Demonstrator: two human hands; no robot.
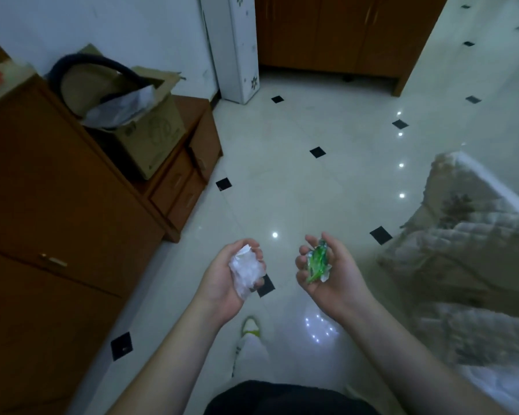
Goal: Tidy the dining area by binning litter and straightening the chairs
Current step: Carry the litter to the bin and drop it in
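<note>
Room: pale tiled floor (297,181) with black diamond insets, no bin in sight.
Litter: crumpled white paper (247,272) and green wrapper (315,264), both carried over the floor.
Hands: left hand (226,278) curls round the paper; right hand (330,269) cups the wrapper loosely.
Advice: tighten the right fingers so nothing drops, I'd say.
Left: wooden cabinet (57,205), cardboard box (144,136).

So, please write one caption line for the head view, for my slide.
Left hand holds crumpled white paper, right hand a green wrapper.
</note>
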